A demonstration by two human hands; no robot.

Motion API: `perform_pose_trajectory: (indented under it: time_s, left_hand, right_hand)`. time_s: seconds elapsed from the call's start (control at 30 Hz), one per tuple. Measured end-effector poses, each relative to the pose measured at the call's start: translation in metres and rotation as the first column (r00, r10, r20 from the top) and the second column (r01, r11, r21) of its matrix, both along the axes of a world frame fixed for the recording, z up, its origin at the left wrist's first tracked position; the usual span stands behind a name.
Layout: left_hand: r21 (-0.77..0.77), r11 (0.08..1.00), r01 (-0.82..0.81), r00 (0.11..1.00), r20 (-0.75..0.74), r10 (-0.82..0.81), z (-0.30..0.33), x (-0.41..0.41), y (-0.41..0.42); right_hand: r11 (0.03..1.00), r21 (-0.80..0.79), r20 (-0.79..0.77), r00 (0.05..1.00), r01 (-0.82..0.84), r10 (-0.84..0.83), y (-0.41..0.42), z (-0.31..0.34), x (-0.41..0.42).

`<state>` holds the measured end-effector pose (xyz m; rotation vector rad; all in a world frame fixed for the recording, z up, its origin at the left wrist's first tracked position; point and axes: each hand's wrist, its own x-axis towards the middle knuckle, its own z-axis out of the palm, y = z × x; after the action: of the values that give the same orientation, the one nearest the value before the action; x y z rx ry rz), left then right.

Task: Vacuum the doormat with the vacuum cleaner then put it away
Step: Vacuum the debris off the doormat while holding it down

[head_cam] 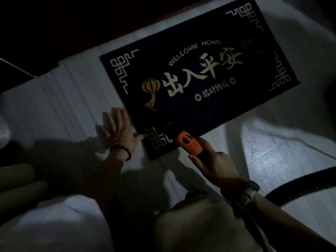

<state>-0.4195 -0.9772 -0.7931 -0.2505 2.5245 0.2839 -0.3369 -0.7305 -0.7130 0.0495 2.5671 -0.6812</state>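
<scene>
Dim light. Dark doormat (200, 75) lies flat on pale floor (263, 146), spanning centre to upper right of frame, set at an angle; white corner patterns, orange lanterns, "WELCOME HOME" lettering. Left hand (118, 130), lower left of centre: fingers straight, spread flat on the floor, thumb touching the mat's near corner; bead bracelet (121, 150) on wrist. Right hand (214, 166), lower centre: fingers curled round the vacuum cleaner's orange handle (189, 142), which sits over the mat's near edge. Ribbed black hose (300, 184) curves at lower right. Nozzle end too dark to make out
</scene>
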Motion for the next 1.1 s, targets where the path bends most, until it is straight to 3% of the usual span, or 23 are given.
perform_pose_trajectory:
  time_s: [0.2, 0.37, 0.6, 0.77, 0.87, 0.93, 1.1]
  left_hand:
    - [0.058, 0.994, 0.093, 0.995, 0.028, -0.094, -0.002, -0.008, -0.003]
    - [0.011, 0.993, 0.118, 0.992, 0.039, -0.118, -0.003, -0.01, -0.001]
    - [-0.032, 0.988, 0.154, 0.982, 0.119, -0.149, 0.008, -0.018, 0.008]
    - [-0.026, 0.993, 0.114, 0.979, 0.172, -0.108, 0.011, -0.024, 0.012]
    - [-0.062, 0.991, 0.119, 0.977, 0.182, -0.106, 0.011, -0.025, 0.014]
    - [-0.054, 0.992, 0.116, 0.98, 0.168, -0.106, 0.009, -0.027, 0.013]
    - [-0.103, 0.981, 0.162, 0.975, 0.17, -0.143, 0.009, -0.031, 0.002]
  right_hand:
    - [0.991, -0.024, -0.128, 0.983, 0.132, -0.134, -0.008, -0.009, -0.056]
    - [0.984, -0.023, -0.165, 0.971, 0.174, -0.176, -0.031, -0.013, -0.127]
    - [0.999, 0.015, -0.075, 0.997, -0.028, 0.029, 0.005, 0.006, -0.035]
    - [0.927, 0.055, -0.109, 0.925, 0.371, -0.363, 0.077, -0.001, -0.059]
    - [0.875, 0.053, -0.144, 0.871, 0.48, -0.469, 0.068, 0.0, -0.075]
    - [0.906, 0.046, -0.146, 0.9, 0.42, -0.41, 0.04, -0.002, -0.071]
    - [0.996, 0.007, -0.074, 0.994, 0.085, -0.085, 0.007, -0.002, -0.039]
